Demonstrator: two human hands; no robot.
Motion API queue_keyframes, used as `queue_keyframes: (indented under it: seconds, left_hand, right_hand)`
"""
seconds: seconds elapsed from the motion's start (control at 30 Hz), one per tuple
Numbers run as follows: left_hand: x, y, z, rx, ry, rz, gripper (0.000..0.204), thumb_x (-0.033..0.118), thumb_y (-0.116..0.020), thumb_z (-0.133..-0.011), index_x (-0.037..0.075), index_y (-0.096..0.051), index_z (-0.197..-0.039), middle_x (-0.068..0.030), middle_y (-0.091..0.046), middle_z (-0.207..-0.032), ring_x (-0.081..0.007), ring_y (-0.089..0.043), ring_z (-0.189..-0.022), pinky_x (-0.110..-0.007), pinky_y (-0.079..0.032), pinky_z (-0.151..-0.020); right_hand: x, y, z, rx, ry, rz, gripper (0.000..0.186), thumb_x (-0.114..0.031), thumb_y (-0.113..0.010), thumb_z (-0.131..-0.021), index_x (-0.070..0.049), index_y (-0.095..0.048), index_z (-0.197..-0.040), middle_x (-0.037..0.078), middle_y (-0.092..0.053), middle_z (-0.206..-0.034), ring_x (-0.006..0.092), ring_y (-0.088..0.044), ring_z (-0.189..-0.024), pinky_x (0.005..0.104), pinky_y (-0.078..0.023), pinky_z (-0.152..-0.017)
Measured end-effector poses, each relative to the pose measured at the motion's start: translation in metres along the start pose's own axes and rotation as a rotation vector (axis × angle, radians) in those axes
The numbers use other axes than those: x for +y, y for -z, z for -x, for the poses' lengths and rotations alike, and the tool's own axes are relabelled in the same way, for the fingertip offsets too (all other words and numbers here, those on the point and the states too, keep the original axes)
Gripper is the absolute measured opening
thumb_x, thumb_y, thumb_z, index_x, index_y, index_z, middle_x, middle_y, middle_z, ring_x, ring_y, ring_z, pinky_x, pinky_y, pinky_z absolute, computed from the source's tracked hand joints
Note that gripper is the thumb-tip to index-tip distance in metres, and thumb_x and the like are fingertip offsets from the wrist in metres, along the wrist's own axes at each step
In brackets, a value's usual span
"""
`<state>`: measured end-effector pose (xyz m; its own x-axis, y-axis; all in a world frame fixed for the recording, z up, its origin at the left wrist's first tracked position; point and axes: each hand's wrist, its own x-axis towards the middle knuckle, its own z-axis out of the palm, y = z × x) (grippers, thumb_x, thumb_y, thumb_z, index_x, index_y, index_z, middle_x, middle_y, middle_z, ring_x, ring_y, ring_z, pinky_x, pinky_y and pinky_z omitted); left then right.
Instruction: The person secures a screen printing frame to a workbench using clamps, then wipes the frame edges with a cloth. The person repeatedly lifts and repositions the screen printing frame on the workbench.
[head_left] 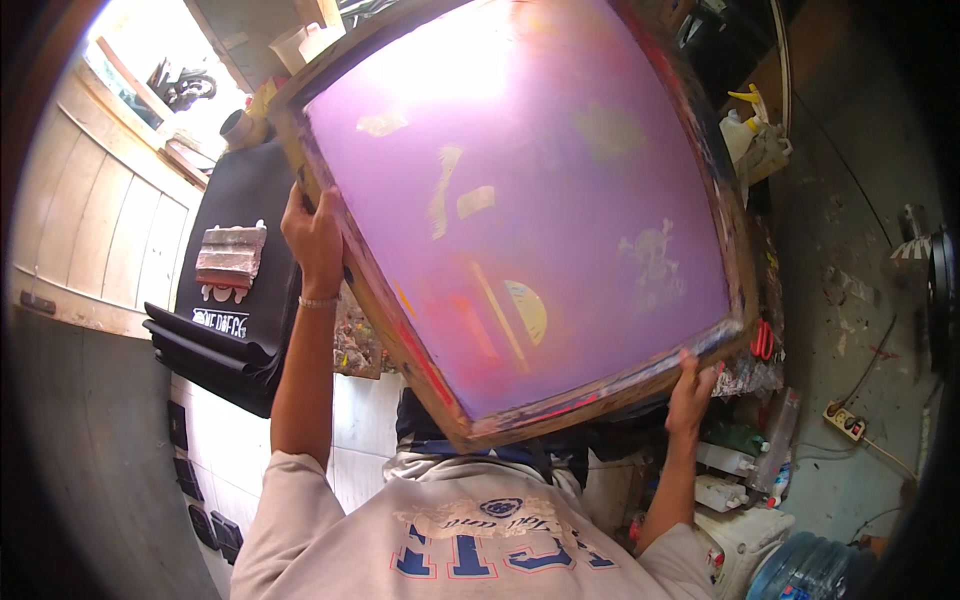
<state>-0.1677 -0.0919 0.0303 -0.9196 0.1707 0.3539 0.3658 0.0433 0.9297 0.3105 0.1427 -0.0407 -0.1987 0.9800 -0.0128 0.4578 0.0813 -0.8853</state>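
Note:
A large screen-printing frame [570,190] with purple mesh and a paint-stained wooden border is held up, tilted, in front of me. Pale stencil shapes show in the mesh, among them a half circle, bars and a skull, with red and yellow smears around some. My left hand [315,240] grips the left side of the border, a bracelet at its wrist. At the lower right corner my right hand [690,393] is closed on the border's bottom edge. The fingertips of both hands are partly hidden behind the wood.
Black printed sheets [225,290] lie stacked at the left, a stained wooden squeegee-like block [230,255] on top. A yellow-topped spray bottle [745,125] stands at the right, near red-handled scissors [763,340]. A power strip [845,420] and a large blue water bottle [810,568] are farther right.

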Motion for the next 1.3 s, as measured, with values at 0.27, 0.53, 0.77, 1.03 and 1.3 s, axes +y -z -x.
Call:
queue_keyframes:
  seconds: [0.27,0.53,0.77,1.03,1.3]
  left_hand:
    - [0.014,-0.016,0.106,0.240,0.259,0.225,0.053,-0.001,-0.064,-0.093,-0.003,-0.029,-0.133,-0.0124,-0.048,-0.119,-0.0171,-0.058,-0.105,-0.031,-0.053,-0.094]
    - [-0.014,-0.017,0.190,0.309,0.488,0.247,0.051,-0.003,-0.067,-0.091,0.003,-0.029,-0.125,-0.0117,-0.047,-0.119,-0.0172,-0.055,-0.111,-0.033,-0.050,-0.101]
    - [-0.013,0.007,0.204,0.162,0.678,0.418,0.026,0.012,-0.072,-0.095,0.005,-0.051,-0.109,-0.0071,-0.062,-0.109,-0.0165,-0.062,-0.098,-0.033,-0.054,-0.085]
    - [-0.010,0.014,0.203,0.164,0.862,0.383,0.019,0.020,-0.072,-0.096,0.008,-0.059,-0.105,-0.0009,-0.066,-0.093,-0.0123,-0.066,-0.077,-0.032,-0.060,-0.074]
    - [-0.015,0.021,0.209,0.060,0.990,0.268,0.026,0.023,-0.072,-0.096,0.006,-0.058,-0.110,-0.0026,-0.065,-0.096,-0.0143,-0.068,-0.081,-0.034,-0.064,-0.077]
  right_hand:
    - [-0.078,-0.037,-0.134,-0.095,-0.126,-0.541,0.025,-0.015,-0.072,-0.087,-0.001,-0.061,-0.105,0.009,-0.065,-0.091,0.0189,-0.062,-0.080,0.0362,-0.051,-0.074]
    - [-0.043,-0.086,-0.228,-0.181,0.014,-0.270,0.018,-0.008,-0.068,-0.073,0.003,-0.058,-0.083,0.009,-0.059,-0.078,0.0181,-0.058,-0.072,0.0366,-0.048,-0.064]
    - [-0.030,-0.131,-0.282,-0.039,0.094,0.040,0.026,-0.017,-0.072,-0.070,0.005,-0.060,-0.078,0.008,-0.059,-0.076,0.0170,-0.055,-0.069,0.0370,-0.046,-0.064]
    - [-0.041,-0.157,-0.307,-0.234,0.134,0.024,0.028,-0.017,-0.072,-0.065,0.007,-0.064,-0.076,0.014,-0.063,-0.069,0.0214,-0.061,-0.065,0.0391,-0.049,-0.059]
    - [-0.042,-0.166,-0.312,-0.248,0.224,0.135,0.021,-0.016,-0.072,-0.067,0.002,-0.067,-0.076,0.012,-0.066,-0.068,0.0185,-0.063,-0.062,0.0374,-0.049,-0.060]
